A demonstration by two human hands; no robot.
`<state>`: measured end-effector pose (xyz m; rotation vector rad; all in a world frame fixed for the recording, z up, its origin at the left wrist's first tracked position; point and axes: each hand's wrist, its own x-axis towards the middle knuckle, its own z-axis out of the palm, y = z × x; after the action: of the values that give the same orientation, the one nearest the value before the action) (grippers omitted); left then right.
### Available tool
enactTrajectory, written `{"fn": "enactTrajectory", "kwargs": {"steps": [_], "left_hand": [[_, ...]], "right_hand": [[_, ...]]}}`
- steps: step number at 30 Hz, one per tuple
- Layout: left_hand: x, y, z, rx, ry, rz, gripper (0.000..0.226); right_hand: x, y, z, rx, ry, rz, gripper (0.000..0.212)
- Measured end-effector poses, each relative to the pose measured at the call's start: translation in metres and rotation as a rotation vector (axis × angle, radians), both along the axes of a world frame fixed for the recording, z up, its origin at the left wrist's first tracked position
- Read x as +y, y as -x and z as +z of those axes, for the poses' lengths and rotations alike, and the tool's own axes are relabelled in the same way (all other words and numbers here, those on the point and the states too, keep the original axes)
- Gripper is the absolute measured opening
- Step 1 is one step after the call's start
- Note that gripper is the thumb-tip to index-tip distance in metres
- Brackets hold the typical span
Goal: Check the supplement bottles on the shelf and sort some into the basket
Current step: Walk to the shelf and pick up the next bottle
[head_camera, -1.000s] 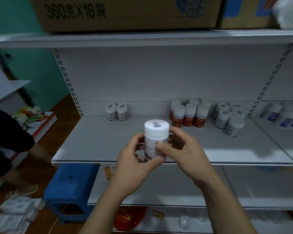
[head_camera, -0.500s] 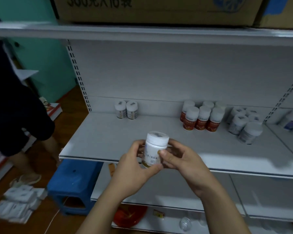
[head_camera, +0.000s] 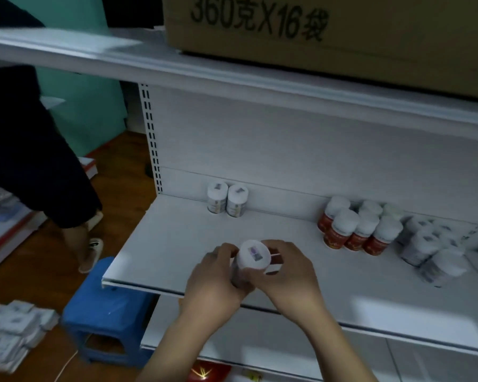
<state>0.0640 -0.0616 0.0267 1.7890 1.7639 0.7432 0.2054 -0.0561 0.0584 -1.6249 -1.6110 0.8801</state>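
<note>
- Supplement bottle (head_camera: 253, 256), white-capped, stands between both sets of fingers over the front part of the shelf (head_camera: 160, 255). Its cap faces the camera and its label is mostly hidden.
- The left hand (head_camera: 213, 279) curls round the body from one side and the right hand (head_camera: 287, 274) wraps the other, so both have hold of it.
- To check it well, one hand should probably grip low and steady while the other turns the label into sight.
- Beyond the fingertips, two similar bottles (head_camera: 226, 201) stand touching at the shelf's back.
- Right of the right fingers (head_camera: 276, 246) are the red-labelled bottles (head_camera: 356, 230), with the pale-labelled bottles (head_camera: 431, 249) further right.
- Below-left of the left fingers (head_camera: 221, 250) sits a blue stool (head_camera: 105, 296).
- Another person (head_camera: 25, 147) stands further left and may crowd that side.
- No basket can be made out.
</note>
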Motion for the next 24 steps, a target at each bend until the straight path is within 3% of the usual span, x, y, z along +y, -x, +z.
{"fn": "enactTrajectory", "kwargs": {"steps": [4, 13, 17, 24], "left_hand": [[0.028, 0.024, -0.002, 0.179, -0.016, -0.023, 0.06], [0.079, 0.085, -0.007, 0.521, 0.004, -0.113, 0.065], [0.087, 0.095, -0.006, 0.586, 0.028, -0.19, 0.067], [0.096, 0.105, -0.008, 0.621, 0.006, -0.221, 0.065]], "right_hand": [[0.042, 0.008, -0.007, -0.11, -0.011, 0.003, 0.039], [0.154, 0.009, -0.03, -0.253, -0.058, -0.215, 0.042], [0.179, 0.009, -0.042, -0.313, -0.028, -0.252, 0.039], [0.194, 0.019, -0.046, -0.228, -0.034, -0.284, 0.029]]}}
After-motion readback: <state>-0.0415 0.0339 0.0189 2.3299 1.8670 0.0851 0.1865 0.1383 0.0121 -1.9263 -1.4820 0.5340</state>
